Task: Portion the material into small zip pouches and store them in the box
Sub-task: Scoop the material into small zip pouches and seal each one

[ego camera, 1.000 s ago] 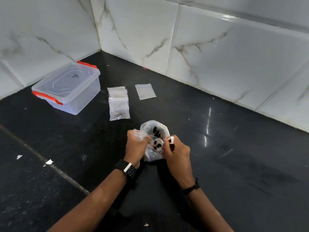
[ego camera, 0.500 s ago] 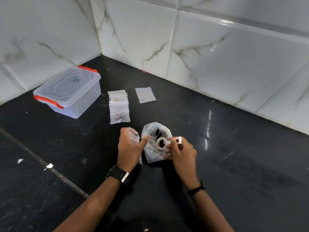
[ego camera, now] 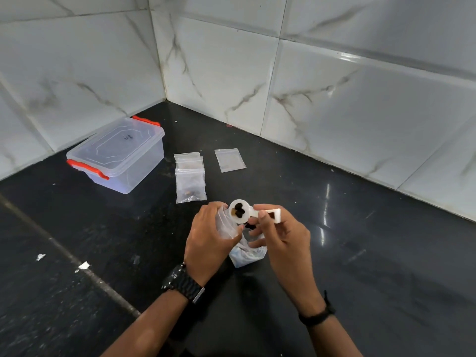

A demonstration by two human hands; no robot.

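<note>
Toward the far left corner of the floor (ego camera: pixel 386 292), against the wall tiles, the clear box (ego camera: pixel 116 155) sits with its lid on and red latches at both ends. Just right of it lie a few overlapping pouches (ego camera: pixel 190 176), the nearest with a little dark material inside, and one flat pouch (ego camera: pixel 230 160) lies apart beyond them. Nearer the person, the left hand (ego camera: pixel 208 243) curls round an open pouch (ego camera: pixel 226 225), gripping it upright. The right hand (ego camera: pixel 280 230) pinches the handle of a white scoop (ego camera: pixel 240 211) loaded with dark pieces, its bowl right at the pouch mouth, above the supply bag (ego camera: pixel 247 253) on the floor. To pour well, I judge the left fingers should spread the mouth wide, and the scoop tip slowly from inside the rim, so nothing bounces out.
</note>
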